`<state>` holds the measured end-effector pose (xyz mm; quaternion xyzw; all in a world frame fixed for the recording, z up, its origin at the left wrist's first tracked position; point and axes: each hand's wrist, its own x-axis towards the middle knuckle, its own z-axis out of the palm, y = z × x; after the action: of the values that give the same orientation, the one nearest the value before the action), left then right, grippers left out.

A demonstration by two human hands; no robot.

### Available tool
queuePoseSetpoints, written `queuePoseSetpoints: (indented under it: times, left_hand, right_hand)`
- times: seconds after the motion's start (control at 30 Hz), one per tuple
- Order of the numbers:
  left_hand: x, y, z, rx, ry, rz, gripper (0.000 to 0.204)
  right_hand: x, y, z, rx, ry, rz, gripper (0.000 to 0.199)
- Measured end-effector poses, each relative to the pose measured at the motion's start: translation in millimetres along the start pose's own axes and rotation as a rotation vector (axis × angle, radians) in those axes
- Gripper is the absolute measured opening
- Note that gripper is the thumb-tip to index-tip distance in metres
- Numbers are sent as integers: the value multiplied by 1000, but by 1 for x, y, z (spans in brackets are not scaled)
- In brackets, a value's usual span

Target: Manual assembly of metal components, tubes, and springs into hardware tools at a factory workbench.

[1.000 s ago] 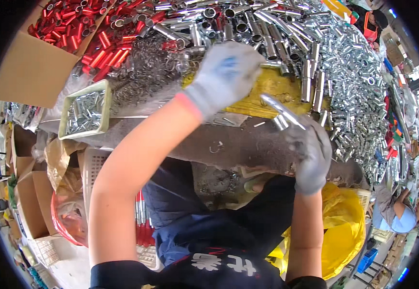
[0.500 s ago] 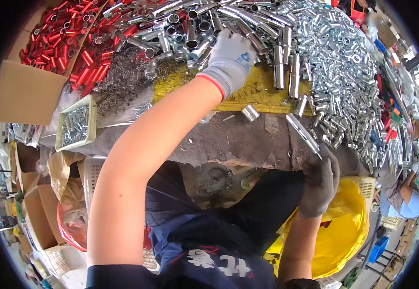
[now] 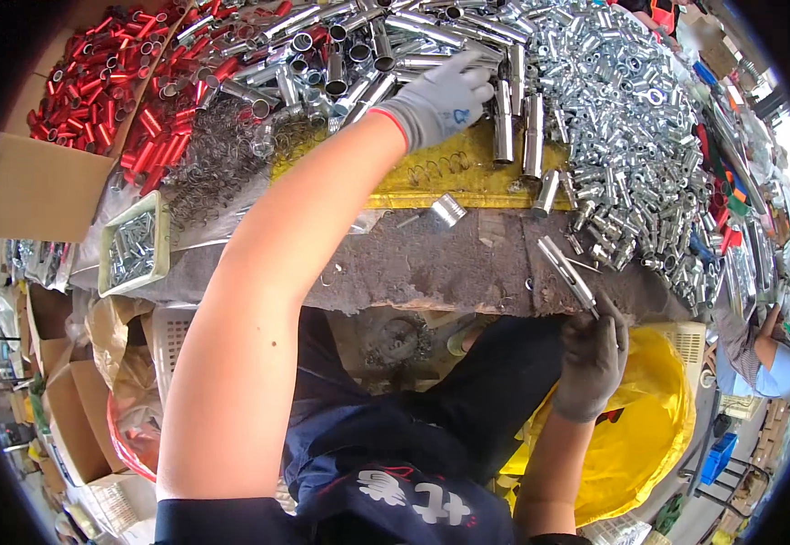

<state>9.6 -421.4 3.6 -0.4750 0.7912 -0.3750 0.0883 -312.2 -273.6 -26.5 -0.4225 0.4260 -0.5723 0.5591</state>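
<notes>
My left hand [image 3: 445, 98], in a pale grey glove with a red cuff, reaches over the pile of shiny metal tubes [image 3: 381, 45]. Its fingers are stretched toward the upright tubes [image 3: 504, 123] at its right, and nothing shows in its grasp. Lower right, my right hand [image 3: 593, 359], in a darker, soiled glove, is closed around the lower end of a slotted metal tube [image 3: 566, 272]. That tube tilts up and left above the bench edge. A thin metal pin [image 3: 583, 265] shows beside it. A short ribbed metal sleeve [image 3: 448, 211] lies on the dark bench cloth [image 3: 395, 259].
Red tubes [image 3: 95, 86] fill a cardboard box [image 3: 45, 186] at far left. Tangled springs [image 3: 222, 154] lie beside a small tray [image 3: 160, 241] of metal pins. Small silver fittings [image 3: 613, 118] heap at right. A yellow bag [image 3: 649, 427] hangs below; another person [image 3: 763, 359] sits at far right.
My left hand has moved right across the tubes, its fingers now nearer the upright ones. My right hand keeps its hold on the slotted tube. The whole view has shifted slightly.
</notes>
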Motion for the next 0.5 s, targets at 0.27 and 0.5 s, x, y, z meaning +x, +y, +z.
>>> queuePoseSetpoints:
  times: [0.27, 0.5]
  left_hand:
    - [-63, 15, -67, -1823, 467, -1134, 30]
    - [-153, 76, -149, -2770, 742, -1324, 59]
  right_hand:
    - [-11, -5, -11, 90, 56, 27, 30]
    - [-35, -11, 20, 210, -9, 144, 35]
